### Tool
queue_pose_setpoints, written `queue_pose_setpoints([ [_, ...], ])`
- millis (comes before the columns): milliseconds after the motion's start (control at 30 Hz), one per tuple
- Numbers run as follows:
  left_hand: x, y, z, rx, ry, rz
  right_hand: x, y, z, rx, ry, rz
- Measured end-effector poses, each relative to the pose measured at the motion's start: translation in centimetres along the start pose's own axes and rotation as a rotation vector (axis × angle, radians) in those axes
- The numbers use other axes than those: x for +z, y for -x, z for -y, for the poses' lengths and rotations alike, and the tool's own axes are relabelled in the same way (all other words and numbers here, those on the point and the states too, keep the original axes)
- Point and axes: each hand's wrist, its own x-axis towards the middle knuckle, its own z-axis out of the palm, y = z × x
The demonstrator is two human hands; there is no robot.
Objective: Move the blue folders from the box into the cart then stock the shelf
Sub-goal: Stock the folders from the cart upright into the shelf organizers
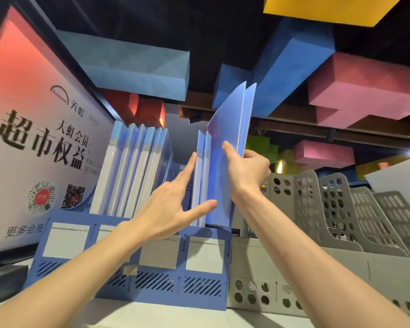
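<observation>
Shelf: the pale shelf (175,316) runs across the foreground, below both forearms.
Blue file rack: a blue file rack (152,280) with four label windows stands on the shelf, under and in front of both hands.
Grey file racks: perforated grey file racks (317,268) stand just right of the right wrist, touching the blue rack's end.
Left hand: the left hand (168,204) is spread flat with straight fingers (189,166) and holds nothing. Its index tip touches the upright folders and its thumb lies against the lower cover of the held folder.
Right hand: the right hand (244,171) pinches the blue folder (232,129), thumb on the near cover, the other fingers curled behind it.
Blue folder: tilted, top leaning right, its lower end inside the rack's rightmost compartment; two edges show at its top.
Upright folders: two upright folders (200,185) stand in that same compartment, between the two hands.
Folder row: a folder row (133,171) leans in the rack's left compartments, left of the left fingers.
Sign: a printed sign (33,138) with QR codes stands further left.
Ceiling blocks: blue, pink and yellow ceiling blocks (365,91) hang well above the hands.
</observation>
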Motion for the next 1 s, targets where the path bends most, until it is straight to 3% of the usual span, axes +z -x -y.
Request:
queue_pose_setpoints([
  [233, 0.3, 0.0, -0.7, -0.109, -0.010, 0.059, 1.0, 0.1, -0.7, 0.088, -0.020, 0.116],
  [467, 0.5, -0.1, -1.4, -0.165, 0.088, 0.104, 0.1, 0.4, -1.6, -0.009, -0.009, 0.276],
  [733, 0.8, -0.9, 0.4, -0.083, 0.500, 0.132, -3.9, 0.4, -1.5, 0.024, -0.032, 0.656],
  [833, 1.0, -1.4, 1.0, -0.099, 0.616, 0.072, -4.9, -0.6, -2.0, 0.003, -0.007, 0.770],
  [1000, 1.1, -1.9, 1.3, -0.110, 0.629, 0.012, -5.1, -0.4, -1.6, -0.106, -0.043, 0.857],
])
